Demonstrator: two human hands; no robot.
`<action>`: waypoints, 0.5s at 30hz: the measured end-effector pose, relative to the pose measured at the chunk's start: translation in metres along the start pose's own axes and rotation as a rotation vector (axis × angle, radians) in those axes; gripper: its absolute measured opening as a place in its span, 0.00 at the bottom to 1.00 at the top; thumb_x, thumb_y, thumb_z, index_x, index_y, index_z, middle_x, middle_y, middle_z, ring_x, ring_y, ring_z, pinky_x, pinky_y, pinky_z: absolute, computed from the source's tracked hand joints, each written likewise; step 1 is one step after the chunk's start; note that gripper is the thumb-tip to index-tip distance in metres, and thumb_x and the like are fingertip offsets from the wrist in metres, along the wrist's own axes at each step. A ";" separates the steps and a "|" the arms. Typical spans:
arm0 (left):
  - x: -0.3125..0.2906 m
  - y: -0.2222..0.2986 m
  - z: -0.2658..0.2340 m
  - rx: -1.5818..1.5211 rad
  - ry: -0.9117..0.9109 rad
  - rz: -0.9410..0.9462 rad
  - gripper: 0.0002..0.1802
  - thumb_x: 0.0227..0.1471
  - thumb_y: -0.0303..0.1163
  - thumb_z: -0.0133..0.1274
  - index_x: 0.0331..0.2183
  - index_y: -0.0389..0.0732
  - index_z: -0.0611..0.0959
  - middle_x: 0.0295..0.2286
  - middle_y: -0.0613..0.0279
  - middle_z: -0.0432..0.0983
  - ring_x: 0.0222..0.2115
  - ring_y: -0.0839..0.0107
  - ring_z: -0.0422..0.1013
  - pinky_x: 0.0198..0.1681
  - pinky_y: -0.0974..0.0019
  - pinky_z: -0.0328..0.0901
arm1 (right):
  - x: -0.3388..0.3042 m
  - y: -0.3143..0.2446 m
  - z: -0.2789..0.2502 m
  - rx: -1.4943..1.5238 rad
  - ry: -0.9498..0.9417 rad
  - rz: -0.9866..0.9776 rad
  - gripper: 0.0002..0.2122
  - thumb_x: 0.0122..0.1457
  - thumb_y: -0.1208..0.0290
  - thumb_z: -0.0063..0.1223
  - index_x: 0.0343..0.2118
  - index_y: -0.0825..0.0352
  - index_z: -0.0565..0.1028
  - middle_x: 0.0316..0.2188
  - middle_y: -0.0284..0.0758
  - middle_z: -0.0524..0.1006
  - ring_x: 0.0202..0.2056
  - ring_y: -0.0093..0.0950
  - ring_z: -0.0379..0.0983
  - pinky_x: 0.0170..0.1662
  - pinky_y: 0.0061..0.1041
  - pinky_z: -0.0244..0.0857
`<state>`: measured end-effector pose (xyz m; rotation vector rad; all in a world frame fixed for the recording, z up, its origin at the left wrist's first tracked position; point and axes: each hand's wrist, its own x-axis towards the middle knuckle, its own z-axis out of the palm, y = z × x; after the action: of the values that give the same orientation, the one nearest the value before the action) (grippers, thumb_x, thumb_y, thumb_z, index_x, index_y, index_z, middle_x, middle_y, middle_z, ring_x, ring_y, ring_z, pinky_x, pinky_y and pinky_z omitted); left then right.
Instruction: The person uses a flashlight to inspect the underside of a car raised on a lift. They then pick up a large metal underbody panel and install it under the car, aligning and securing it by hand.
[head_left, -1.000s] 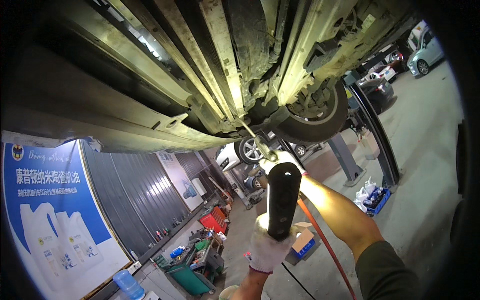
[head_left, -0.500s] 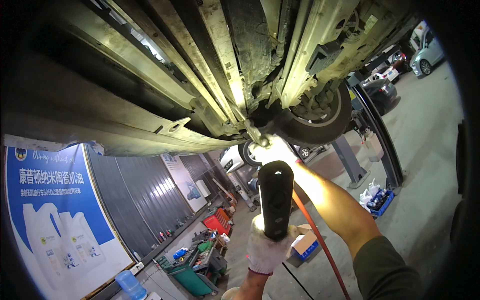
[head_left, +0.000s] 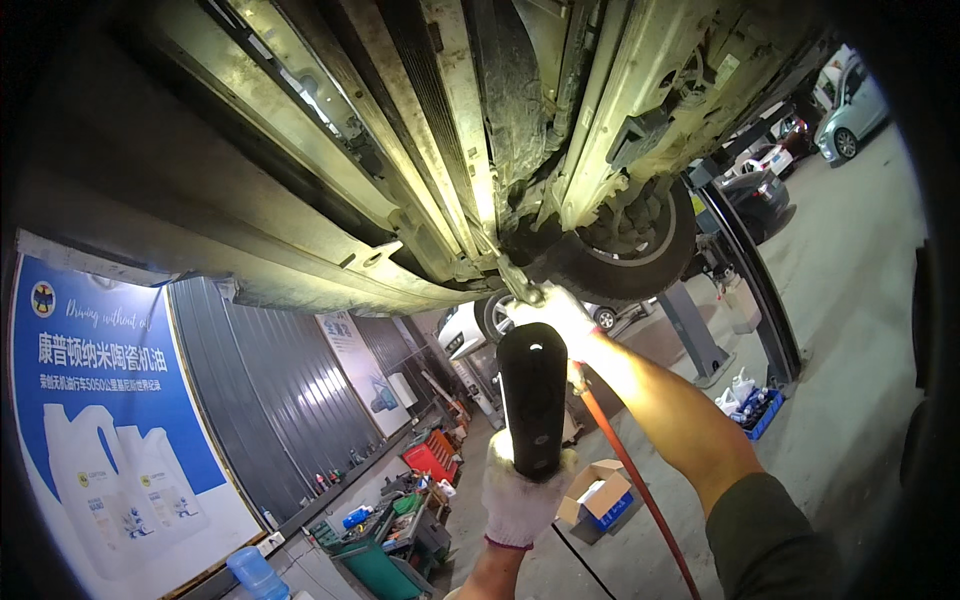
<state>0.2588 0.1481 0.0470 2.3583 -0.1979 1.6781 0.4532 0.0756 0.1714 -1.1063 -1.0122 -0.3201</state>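
From where I stand, the wheel of the raised car is the easiest thing to steer by; the car's underside spreads above and left of it. Just below and left of the wheel, the person's gloved right hand is wrapped around what looks like a metal blow gun. The gun's slim end points up toward the pale bars left of the wheel; whether it touches them is too small to tell. Glare washes out the glove, so I cannot say if a finger presses a trigger. A red hose hangs below the wheel, its upper end near the right wrist, its join hidden.

The left hand, also gloved, grips the lower end of a black work lamp held upright, lower than the wheel and left of it. Light falls on the right forearm.

I judge this to be the aiming step: 1 hand lights, the other directs the gun. The next move, I think, calls for a steady lamp and a slight turn of the right wrist, sparing the finned strip up and left of the wheel.
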 end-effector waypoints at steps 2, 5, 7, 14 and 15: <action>-0.003 0.000 -0.002 -0.005 0.002 -0.040 0.26 0.39 0.35 0.72 0.40 0.38 0.78 0.29 0.59 0.77 0.29 0.67 0.74 0.36 0.62 0.71 | -0.014 0.027 0.003 -0.119 0.030 -0.144 0.11 0.59 0.62 0.58 0.28 0.65 0.80 0.20 0.32 0.77 0.21 0.21 0.71 0.25 0.26 0.66; -0.003 -0.005 0.003 -0.017 0.004 -0.020 0.27 0.39 0.35 0.72 0.40 0.37 0.79 0.31 0.57 0.79 0.30 0.64 0.76 0.36 0.62 0.72 | -0.016 0.093 0.020 -0.061 0.035 -0.258 0.10 0.61 0.64 0.55 0.32 0.67 0.79 0.23 0.37 0.78 0.26 0.27 0.74 0.31 0.30 0.68; -0.007 0.004 -0.007 -0.096 -0.044 -0.005 0.28 0.39 0.36 0.73 0.41 0.37 0.78 0.31 0.57 0.79 0.30 0.63 0.77 0.36 0.62 0.72 | -0.020 0.112 0.029 -0.007 0.035 -0.326 0.09 0.61 0.66 0.53 0.34 0.68 0.78 0.25 0.38 0.78 0.28 0.30 0.75 0.33 0.31 0.69; -0.030 0.006 -0.034 -0.136 -0.061 -0.138 0.31 0.38 0.37 0.74 0.44 0.41 0.78 0.32 0.56 0.81 0.31 0.62 0.79 0.37 0.58 0.73 | -0.011 -0.002 0.021 -0.226 0.132 0.029 0.15 0.56 0.59 0.59 0.33 0.69 0.76 0.27 0.39 0.79 0.28 0.31 0.74 0.34 0.33 0.69; -0.032 0.004 -0.038 -0.143 -0.064 -0.157 0.31 0.38 0.37 0.74 0.44 0.41 0.78 0.32 0.56 0.82 0.32 0.61 0.80 0.37 0.58 0.73 | -0.011 -0.004 0.024 -0.285 0.151 0.028 0.15 0.56 0.59 0.58 0.33 0.68 0.76 0.28 0.39 0.80 0.29 0.31 0.75 0.35 0.34 0.69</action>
<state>0.2131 0.1538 0.0293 2.2608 -0.1355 1.4678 0.4321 0.0919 0.1674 -1.3305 -0.8323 -0.5292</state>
